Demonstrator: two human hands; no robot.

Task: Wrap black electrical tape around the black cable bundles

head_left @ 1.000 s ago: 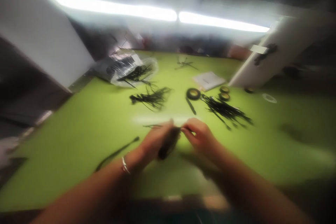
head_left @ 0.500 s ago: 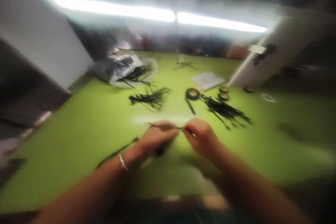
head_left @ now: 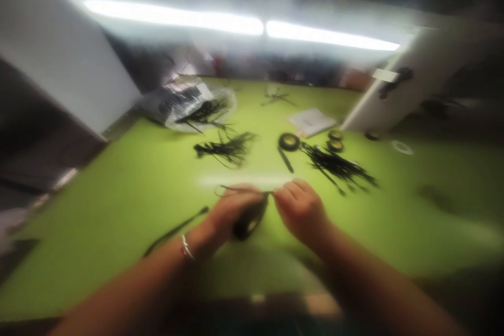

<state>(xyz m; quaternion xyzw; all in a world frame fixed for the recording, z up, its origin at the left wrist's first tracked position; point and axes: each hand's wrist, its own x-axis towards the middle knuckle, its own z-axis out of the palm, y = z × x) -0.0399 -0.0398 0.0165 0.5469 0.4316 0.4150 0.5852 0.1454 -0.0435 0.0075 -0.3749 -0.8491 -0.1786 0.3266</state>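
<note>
My left hand (head_left: 232, 210) is closed around a roll of black tape (head_left: 244, 224), which hangs below the fingers. A thin black cable (head_left: 238, 189) runs across the top of that hand, its loose end sticking out to the left. My right hand (head_left: 302, 205) is closed in a pinch on the cable just to the right of the roll. Between the hands, tape seems to meet the cable, but blur hides the detail. Near my left forearm a single black cable (head_left: 175, 231) lies on the green table (head_left: 118, 205).
Beyond my hands are a loose cable bunch (head_left: 226, 149), another black tape roll (head_left: 289, 142) with its end pulled out, and a cable bundle (head_left: 338, 165). Farther back lie a clear plastic bag (head_left: 185, 102) of cables and a white packet (head_left: 313, 121). White panels (head_left: 394, 92) flank the table.
The tape roll under my left hand has swung into fuller view. My right hand has turned slightly, with its fingers curled more tightly over the cable. Things on the table have stayed put.
</note>
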